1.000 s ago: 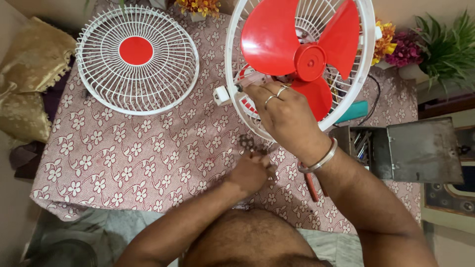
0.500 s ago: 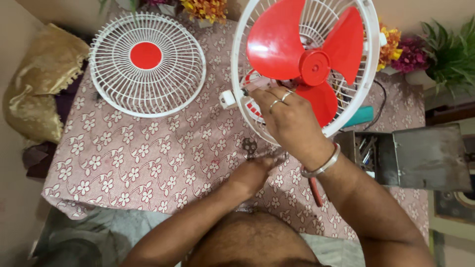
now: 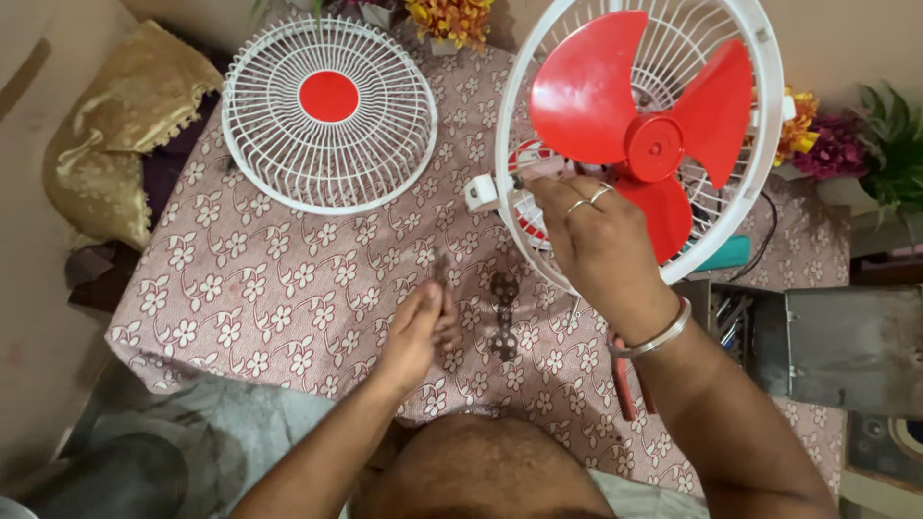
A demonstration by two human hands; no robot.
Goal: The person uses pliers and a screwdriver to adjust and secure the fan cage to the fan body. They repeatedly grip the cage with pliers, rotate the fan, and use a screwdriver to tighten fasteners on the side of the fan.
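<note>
Head view looks straight down on your two hands over a table covered by a pink cloth with white flowers. Your right hand is up at the fan, fingers curled shut around the lower left of its white wire guard, just beside the small white clip on the rim. Two rings show on those fingers, and a metal bangle sits on the wrist. Right past your fingertips is the red three-blade propeller; one blade hangs down just beyond your knuckles.

Your left hand is low over the cloth, fingers pinched together on a small dark tool that sticks up past the fingertips; it is blurred, so what kind of tool it is cannot be told. Just to the right of those fingers a dark multi-headed wrench lies flat on the cloth, near but not touching the hand.

Well beyond your left fingertips, the loose front guard, white wire with a red centre disc, lies flat on the table. Under your right forearm red plier handles poke out, and to the right of that wrist stands an open grey metal toolbox. Flowers stand at the far edge, a gold cushion far off to the left.
</note>
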